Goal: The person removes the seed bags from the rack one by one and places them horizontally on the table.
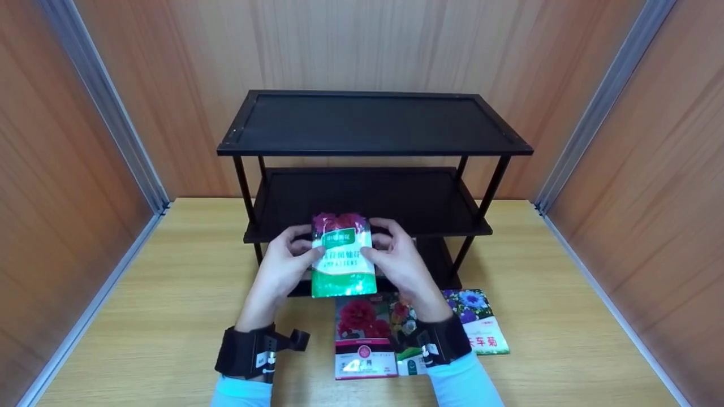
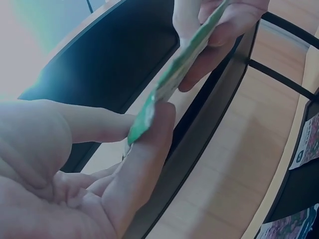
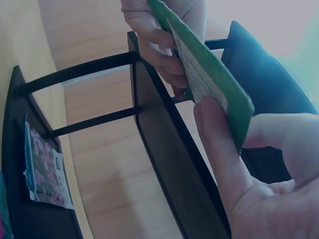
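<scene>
A green and white seed packet [image 1: 342, 263] with purple-red flowers at its top is held upright in front of the shelf rack. My left hand [image 1: 287, 257] pinches its left edge, thumb on the front and fingers behind. At the right edge my right hand [image 1: 397, 257] pinches it the same way. Both wrist views show the packet [image 2: 174, 74] edge-on and thin, with a green front [image 3: 214, 69]. On the table below lie a seed packet with red flowers [image 1: 363, 328], a green-bottomed packet [image 1: 412, 364] partly under the right wrist, and a blue-flowered packet [image 1: 486, 328].
A black three-tier rack [image 1: 362, 124] stands at the back of the wooden table [image 1: 169, 316]. In the right wrist view a pink-flowered packet [image 3: 47, 169] lies on its bottom shelf. Wood-grain panels [image 1: 73, 141] enclose the table at the sides and back.
</scene>
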Available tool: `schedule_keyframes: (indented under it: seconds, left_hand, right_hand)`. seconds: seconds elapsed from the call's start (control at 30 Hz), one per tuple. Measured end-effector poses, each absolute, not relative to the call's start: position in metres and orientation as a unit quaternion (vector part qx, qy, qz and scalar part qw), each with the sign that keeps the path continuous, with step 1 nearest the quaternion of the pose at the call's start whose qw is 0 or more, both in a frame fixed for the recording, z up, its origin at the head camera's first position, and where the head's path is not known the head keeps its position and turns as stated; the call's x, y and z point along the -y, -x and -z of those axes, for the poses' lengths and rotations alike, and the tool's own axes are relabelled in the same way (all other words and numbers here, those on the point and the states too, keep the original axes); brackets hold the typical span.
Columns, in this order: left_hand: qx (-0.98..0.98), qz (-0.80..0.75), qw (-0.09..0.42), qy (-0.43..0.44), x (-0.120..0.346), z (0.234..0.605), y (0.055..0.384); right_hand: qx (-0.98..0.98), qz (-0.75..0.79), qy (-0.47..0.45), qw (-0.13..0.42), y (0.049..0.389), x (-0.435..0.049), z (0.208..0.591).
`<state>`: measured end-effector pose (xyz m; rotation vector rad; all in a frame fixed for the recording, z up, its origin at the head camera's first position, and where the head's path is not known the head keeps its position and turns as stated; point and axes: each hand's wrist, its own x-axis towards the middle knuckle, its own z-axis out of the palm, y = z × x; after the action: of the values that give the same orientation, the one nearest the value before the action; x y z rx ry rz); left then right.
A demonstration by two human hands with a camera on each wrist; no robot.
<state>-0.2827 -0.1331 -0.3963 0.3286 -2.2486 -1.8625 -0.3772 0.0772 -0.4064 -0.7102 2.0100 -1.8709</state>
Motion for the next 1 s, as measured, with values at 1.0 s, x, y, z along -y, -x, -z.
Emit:
schedule_keyframes:
  seconds: [1.0]
  left_hand:
    - [0.806, 0.584, -0.055, -0.074, 0.168, 0.399, 0.255]
  right_hand:
    - [-0.727, 0.564, 0.315, 0.233, 0.370, -0.065, 0.420]
